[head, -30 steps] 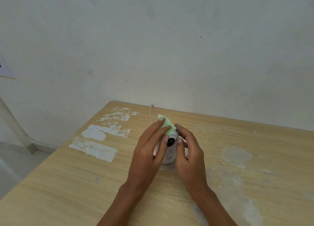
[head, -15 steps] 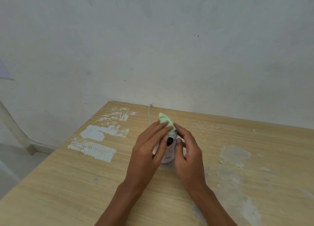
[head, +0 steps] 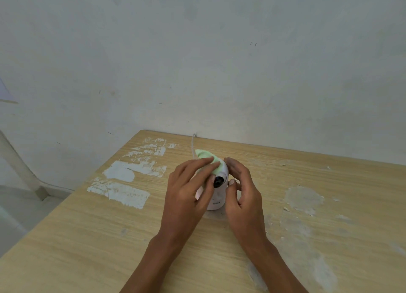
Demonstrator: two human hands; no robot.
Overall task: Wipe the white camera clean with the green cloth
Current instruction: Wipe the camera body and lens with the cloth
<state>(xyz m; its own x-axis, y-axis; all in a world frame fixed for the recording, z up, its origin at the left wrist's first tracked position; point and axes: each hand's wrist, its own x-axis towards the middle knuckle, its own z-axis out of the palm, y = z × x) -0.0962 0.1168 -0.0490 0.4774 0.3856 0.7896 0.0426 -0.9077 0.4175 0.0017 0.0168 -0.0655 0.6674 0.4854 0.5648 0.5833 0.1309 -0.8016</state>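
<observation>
A small white camera with a round black lens stands upright on the wooden table, between my two hands. My left hand presses a folded green cloth onto the camera's top and left side, its fingers lying over the cloth. My right hand cups the camera's right side, fingertips on its top and thumb by the lens. Most of the camera's body is hidden by the hands.
A thin white cable runs from behind the camera to the table's far edge at the wall. White scraped patches mark the table on the left, paler ones on the right. The floor drops off at the left edge.
My left hand's fingers have slid the green cloth a little across the camera's top. The right hand has kept its hold on the camera's side.
</observation>
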